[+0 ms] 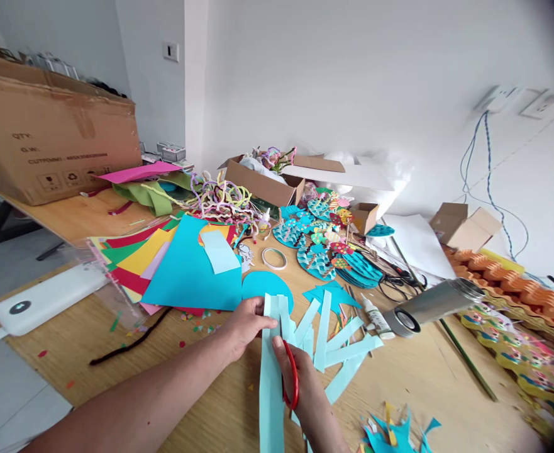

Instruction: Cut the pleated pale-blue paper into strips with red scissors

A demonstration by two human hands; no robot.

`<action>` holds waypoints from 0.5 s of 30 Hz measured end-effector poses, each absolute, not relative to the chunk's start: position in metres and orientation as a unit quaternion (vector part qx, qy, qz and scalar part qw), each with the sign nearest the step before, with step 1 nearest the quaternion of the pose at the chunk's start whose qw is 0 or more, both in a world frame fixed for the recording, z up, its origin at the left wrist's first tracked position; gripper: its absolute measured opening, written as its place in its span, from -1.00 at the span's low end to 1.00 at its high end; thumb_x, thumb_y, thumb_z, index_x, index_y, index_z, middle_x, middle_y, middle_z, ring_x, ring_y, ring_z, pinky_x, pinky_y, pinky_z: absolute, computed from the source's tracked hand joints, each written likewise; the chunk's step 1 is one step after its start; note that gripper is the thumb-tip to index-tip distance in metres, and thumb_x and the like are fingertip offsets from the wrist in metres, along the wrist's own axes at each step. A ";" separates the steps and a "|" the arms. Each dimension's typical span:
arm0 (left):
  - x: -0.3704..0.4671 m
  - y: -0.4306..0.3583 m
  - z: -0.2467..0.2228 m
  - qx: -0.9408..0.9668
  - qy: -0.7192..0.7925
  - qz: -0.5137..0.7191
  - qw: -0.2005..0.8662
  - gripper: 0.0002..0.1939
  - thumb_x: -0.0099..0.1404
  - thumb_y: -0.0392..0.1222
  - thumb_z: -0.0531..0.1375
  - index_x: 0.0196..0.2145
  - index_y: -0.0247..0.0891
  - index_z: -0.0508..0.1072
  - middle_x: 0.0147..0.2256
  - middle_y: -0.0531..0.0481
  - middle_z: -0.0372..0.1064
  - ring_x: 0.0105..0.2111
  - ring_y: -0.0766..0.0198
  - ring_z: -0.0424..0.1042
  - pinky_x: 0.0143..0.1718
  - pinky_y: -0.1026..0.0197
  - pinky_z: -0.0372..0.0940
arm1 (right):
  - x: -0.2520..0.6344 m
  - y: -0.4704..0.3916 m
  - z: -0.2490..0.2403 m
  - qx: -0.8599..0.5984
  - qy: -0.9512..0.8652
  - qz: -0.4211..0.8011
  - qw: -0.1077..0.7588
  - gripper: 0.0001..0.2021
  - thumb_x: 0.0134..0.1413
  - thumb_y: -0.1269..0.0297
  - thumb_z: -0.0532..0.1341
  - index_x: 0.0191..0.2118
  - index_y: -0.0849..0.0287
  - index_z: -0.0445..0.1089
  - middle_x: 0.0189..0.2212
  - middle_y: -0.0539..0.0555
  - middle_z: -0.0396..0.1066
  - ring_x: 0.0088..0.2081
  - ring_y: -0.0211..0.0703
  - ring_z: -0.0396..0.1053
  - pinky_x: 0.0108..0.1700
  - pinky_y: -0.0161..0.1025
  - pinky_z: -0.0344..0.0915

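My left hand (253, 324) pinches the upper part of a long light-blue paper strip (271, 390), which hangs down toward the bottom edge. Closed around red-handled scissors (293, 377), my right hand (300, 371) is just right of the strip. The scissor blades point up along the paper and are partly hidden by it. Several cut light-blue strips (322, 330) lie fanned out on the table, right of my hands. Behind the held paper is a blue paper circle (267, 289).
Coloured sheets (196, 270) lie at left, near a white device (50, 299). Blue decorated discs (317, 259), a glue bottle (375, 316) and a metal flask (432, 305) are at right. Blue scraps (394, 434) lie near the front. Behind are pipe cleaners (220, 198) and cardboard boxes (262, 182).
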State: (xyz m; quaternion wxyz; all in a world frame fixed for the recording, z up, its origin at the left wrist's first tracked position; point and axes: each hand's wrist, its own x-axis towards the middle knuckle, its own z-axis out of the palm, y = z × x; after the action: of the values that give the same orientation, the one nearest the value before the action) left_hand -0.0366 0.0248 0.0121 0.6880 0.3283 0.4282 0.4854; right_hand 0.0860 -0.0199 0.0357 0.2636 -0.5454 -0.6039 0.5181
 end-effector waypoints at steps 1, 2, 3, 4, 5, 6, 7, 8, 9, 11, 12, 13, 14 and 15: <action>-0.036 0.025 0.012 0.328 0.427 0.487 0.688 -0.75 -0.11 -0.37 0.20 -0.37 -0.30 0.40 -0.40 -0.05 0.46 -0.38 0.22 0.40 -0.32 0.19 0.26 | 0.086 -0.020 0.036 -0.541 -0.606 0.519 0.266 -0.57 0.05 -0.08 0.00 -0.60 0.17 0.03 -0.66 -0.10 -0.09 -0.59 -0.35 -0.12 -0.56 -0.33 -0.15; -0.036 0.025 0.011 0.328 0.426 0.488 0.688 -0.75 -0.11 -0.37 0.20 -0.37 -0.30 0.40 -0.39 -0.06 0.46 -0.38 0.22 0.41 -0.31 0.19 0.26 | 0.086 -0.020 0.036 -0.538 -0.607 0.520 0.267 -0.57 0.05 -0.08 0.00 -0.60 0.17 0.03 -0.65 -0.10 -0.10 -0.58 -0.35 -0.12 -0.56 -0.33 -0.16; -0.036 0.025 0.011 0.328 0.425 0.489 0.687 -0.75 -0.11 -0.37 0.20 -0.37 -0.30 0.40 -0.40 -0.06 0.46 -0.38 0.22 0.41 -0.31 0.19 0.26 | 0.086 -0.020 0.037 -0.536 -0.607 0.523 0.265 -0.57 0.05 -0.09 -0.01 -0.60 0.17 0.03 -0.65 -0.10 -0.10 -0.58 -0.35 -0.13 -0.56 -0.33 -0.16; -0.036 0.025 0.011 0.327 0.426 0.490 0.687 -0.74 -0.12 -0.37 0.20 -0.37 -0.31 0.40 -0.40 -0.06 0.46 -0.38 0.21 0.41 -0.31 0.18 0.26 | 0.086 -0.020 0.037 -0.538 -0.607 0.522 0.263 -0.56 0.05 -0.10 -0.01 -0.60 0.17 0.02 -0.65 -0.10 -0.10 -0.58 -0.35 -0.14 -0.56 -0.33 -0.17; -0.036 0.025 0.012 0.327 0.427 0.490 0.686 -0.74 -0.12 -0.37 0.20 -0.37 -0.31 0.40 -0.40 -0.06 0.46 -0.37 0.21 0.41 -0.32 0.18 0.26 | 0.086 -0.019 0.036 -0.539 -0.606 0.524 0.260 -0.56 0.04 -0.10 -0.01 -0.60 0.17 0.02 -0.65 -0.10 -0.10 -0.58 -0.35 -0.14 -0.56 -0.33 -0.18; -0.036 0.025 0.012 0.327 0.428 0.489 0.685 -0.74 -0.12 -0.37 0.20 -0.37 -0.31 0.40 -0.39 -0.06 0.46 -0.37 0.21 0.41 -0.32 0.18 0.27 | 0.086 -0.019 0.036 -0.540 -0.605 0.525 0.259 -0.56 0.04 -0.10 0.00 -0.60 0.17 0.02 -0.65 -0.10 -0.10 -0.58 -0.35 -0.15 -0.56 -0.33 -0.18; -0.036 0.025 0.012 0.327 0.429 0.488 0.686 -0.74 -0.12 -0.37 0.21 -0.37 -0.31 0.40 -0.39 -0.06 0.46 -0.38 0.20 0.41 -0.33 0.18 0.27 | 0.086 -0.018 0.036 -0.541 -0.604 0.525 0.258 -0.56 0.04 -0.10 0.00 -0.60 0.17 0.03 -0.65 -0.10 -0.09 -0.58 -0.35 -0.15 -0.56 -0.33 -0.18; -0.036 0.025 0.012 0.327 0.430 0.486 0.687 -0.74 -0.12 -0.37 0.21 -0.37 -0.31 0.40 -0.39 -0.07 0.46 -0.38 0.20 0.41 -0.34 0.18 0.27 | 0.086 -0.018 0.035 -0.542 -0.602 0.527 0.258 -0.56 0.03 -0.10 0.01 -0.59 0.17 0.03 -0.65 -0.10 -0.09 -0.57 -0.35 -0.15 -0.56 -0.33 -0.18; -0.036 0.025 0.013 0.326 0.429 0.485 0.688 -0.74 -0.12 -0.36 0.21 -0.37 -0.31 0.40 -0.39 -0.07 0.46 -0.38 0.19 0.41 -0.34 0.18 0.27 | 0.086 -0.018 0.034 -0.542 -0.601 0.527 0.259 -0.57 0.03 -0.10 0.01 -0.59 0.17 0.03 -0.65 -0.10 -0.09 -0.57 -0.35 -0.14 -0.56 -0.33 -0.18; -0.037 0.026 0.012 0.325 0.426 0.485 0.691 -0.74 -0.11 -0.36 0.21 -0.36 -0.31 0.40 -0.39 -0.07 0.46 -0.37 0.20 0.41 -0.33 0.18 0.27 | 0.086 -0.018 0.033 -0.542 -0.600 0.525 0.263 -0.57 0.04 -0.10 0.01 -0.59 0.17 0.03 -0.64 -0.10 -0.09 -0.57 -0.35 -0.14 -0.56 -0.33 -0.17; -0.037 0.026 0.012 0.325 0.423 0.488 0.690 -0.75 -0.11 -0.36 0.21 -0.37 -0.31 0.40 -0.39 -0.06 0.46 -0.37 0.20 0.41 -0.32 0.18 0.27 | 0.086 -0.018 0.033 -0.542 -0.601 0.524 0.265 -0.56 0.04 -0.10 0.00 -0.59 0.17 0.03 -0.64 -0.10 -0.09 -0.57 -0.34 -0.13 -0.55 -0.33 -0.17; -0.037 0.026 0.012 0.324 0.423 0.487 0.692 -0.74 -0.11 -0.36 0.21 -0.36 -0.31 0.41 -0.39 -0.06 0.46 -0.36 0.20 0.42 -0.31 0.18 0.27 | 0.086 -0.018 0.032 -0.543 -0.601 0.523 0.266 -0.56 0.04 -0.10 0.00 -0.59 0.18 0.03 -0.65 -0.10 -0.08 -0.57 -0.34 -0.12 -0.55 -0.33 -0.16; -0.037 0.026 0.012 0.326 0.424 0.489 0.689 -0.74 -0.11 -0.36 0.21 -0.36 -0.31 0.41 -0.39 -0.06 0.46 -0.36 0.20 0.42 -0.32 0.19 0.27 | 0.086 -0.018 0.032 -0.545 -0.601 0.521 0.266 -0.56 0.04 -0.10 0.00 -0.60 0.18 0.03 -0.65 -0.10 -0.08 -0.57 -0.34 -0.11 -0.56 -0.33 -0.16; -0.036 0.026 0.012 0.327 0.424 0.487 0.690 -0.74 -0.11 -0.36 0.21 -0.36 -0.31 0.41 -0.39 -0.07 0.46 -0.36 0.20 0.42 -0.32 0.19 0.27 | 0.086 -0.018 0.032 -0.547 -0.600 0.520 0.265 -0.55 0.04 -0.11 0.00 -0.60 0.18 0.04 -0.65 -0.10 -0.07 -0.57 -0.34 -0.11 -0.56 -0.33 -0.16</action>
State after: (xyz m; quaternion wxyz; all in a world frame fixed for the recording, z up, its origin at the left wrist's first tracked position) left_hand -0.0364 0.0256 0.0116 0.6903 0.3274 0.4236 0.4868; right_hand 0.0859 -0.0177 0.0317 0.2651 -0.5475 -0.6000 0.5196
